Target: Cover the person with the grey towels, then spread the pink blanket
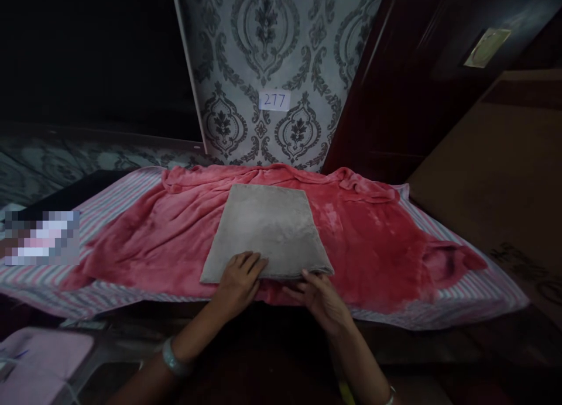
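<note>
A flat, squarish piece of grey plush fabric (267, 223), like a cushion cover, lies on a rumpled red plush blanket (369, 241). My left hand (239, 279) rests at its near edge, left of the middle, fingers lying on top and slightly bent. Close to the near right corner is my right hand (322, 299). Its fingers are apart, one touching the grey edge and others low over the red blanket. Neither hand visibly grips the fabric.
The blanket covers a table with a striped cloth (474, 305). Behind stand a patterned wall with a "277" paper label (274, 100), a large dark screen (88, 59) at left and a dark red door (408, 71). A cardboard box (496, 153) borders the right side.
</note>
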`<state>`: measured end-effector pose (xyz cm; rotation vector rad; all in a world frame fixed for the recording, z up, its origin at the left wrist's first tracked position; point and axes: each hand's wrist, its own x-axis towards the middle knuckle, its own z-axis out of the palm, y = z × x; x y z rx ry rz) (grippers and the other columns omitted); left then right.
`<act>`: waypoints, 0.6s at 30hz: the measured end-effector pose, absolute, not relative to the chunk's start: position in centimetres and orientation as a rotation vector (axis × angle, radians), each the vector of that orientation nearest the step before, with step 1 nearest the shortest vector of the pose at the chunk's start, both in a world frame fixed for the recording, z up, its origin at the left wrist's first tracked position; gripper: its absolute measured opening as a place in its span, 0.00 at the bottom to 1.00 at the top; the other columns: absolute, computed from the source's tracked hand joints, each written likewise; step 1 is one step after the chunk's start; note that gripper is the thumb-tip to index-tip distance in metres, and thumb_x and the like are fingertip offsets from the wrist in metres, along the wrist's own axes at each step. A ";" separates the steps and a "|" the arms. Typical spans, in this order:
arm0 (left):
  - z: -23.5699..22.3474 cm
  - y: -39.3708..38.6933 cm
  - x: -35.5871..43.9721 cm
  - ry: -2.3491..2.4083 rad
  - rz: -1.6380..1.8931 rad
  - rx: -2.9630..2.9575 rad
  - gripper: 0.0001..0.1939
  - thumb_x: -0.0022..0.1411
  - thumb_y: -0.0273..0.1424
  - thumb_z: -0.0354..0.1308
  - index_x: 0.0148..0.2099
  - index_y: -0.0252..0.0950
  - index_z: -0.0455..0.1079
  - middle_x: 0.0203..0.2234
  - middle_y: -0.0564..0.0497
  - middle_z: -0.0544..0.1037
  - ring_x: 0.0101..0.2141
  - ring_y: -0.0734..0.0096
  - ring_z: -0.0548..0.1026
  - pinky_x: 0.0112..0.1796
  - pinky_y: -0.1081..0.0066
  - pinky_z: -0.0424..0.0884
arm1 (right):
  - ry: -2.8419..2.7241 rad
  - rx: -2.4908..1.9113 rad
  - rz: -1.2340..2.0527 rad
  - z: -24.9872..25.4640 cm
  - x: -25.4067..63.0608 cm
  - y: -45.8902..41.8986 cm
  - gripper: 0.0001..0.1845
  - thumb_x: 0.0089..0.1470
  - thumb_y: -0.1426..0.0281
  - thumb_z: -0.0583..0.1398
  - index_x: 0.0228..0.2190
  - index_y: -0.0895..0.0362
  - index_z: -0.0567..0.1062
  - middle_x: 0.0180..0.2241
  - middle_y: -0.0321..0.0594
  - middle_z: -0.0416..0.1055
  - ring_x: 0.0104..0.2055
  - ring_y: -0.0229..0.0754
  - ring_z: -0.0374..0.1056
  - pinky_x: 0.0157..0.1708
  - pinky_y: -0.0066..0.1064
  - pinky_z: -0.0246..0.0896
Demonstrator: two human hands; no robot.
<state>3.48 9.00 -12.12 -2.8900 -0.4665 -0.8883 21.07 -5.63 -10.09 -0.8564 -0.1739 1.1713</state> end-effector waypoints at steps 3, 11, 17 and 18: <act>-12.2 9.3 3.5 -0.424 -1.002 -2.835 0.21 0.63 0.21 0.53 0.58 0.33 0.72 0.50 0.41 0.79 0.50 0.55 0.73 0.50 0.57 0.71 | -0.189 -0.800 1.293 -10.1 21.1 -5.7 0.21 0.40 0.66 0.77 0.33 0.54 0.73 0.39 0.37 0.78 0.42 0.51 0.77 0.51 0.56 0.69; -11.8 9.3 3.8 -0.448 -1.064 -2.814 0.18 0.64 0.21 0.53 0.54 0.34 0.73 0.47 0.42 0.80 0.47 0.57 0.76 0.47 0.58 0.72 | -0.146 -0.673 1.509 -11.0 19.8 -4.3 0.34 0.47 0.56 0.73 0.50 0.60 0.73 0.51 0.54 0.76 0.53 0.58 0.73 0.51 0.47 0.70; -10.7 8.0 3.0 -0.401 -1.280 -2.819 0.15 0.64 0.23 0.55 0.52 0.34 0.73 0.45 0.40 0.80 0.46 0.58 0.76 0.47 0.59 0.72 | 0.129 -0.735 1.271 -10.6 19.0 -2.4 0.22 0.54 0.73 0.66 0.50 0.55 0.71 0.40 0.40 0.80 0.40 0.44 0.77 0.44 0.41 0.76; -10.5 7.5 2.7 -0.390 -1.340 -2.852 0.12 0.64 0.24 0.55 0.48 0.34 0.75 0.42 0.41 0.80 0.43 0.59 0.76 0.45 0.61 0.72 | 0.154 -0.753 1.255 -10.5 18.9 -2.2 0.21 0.53 0.76 0.66 0.48 0.55 0.72 0.38 0.39 0.80 0.38 0.42 0.77 0.42 0.39 0.76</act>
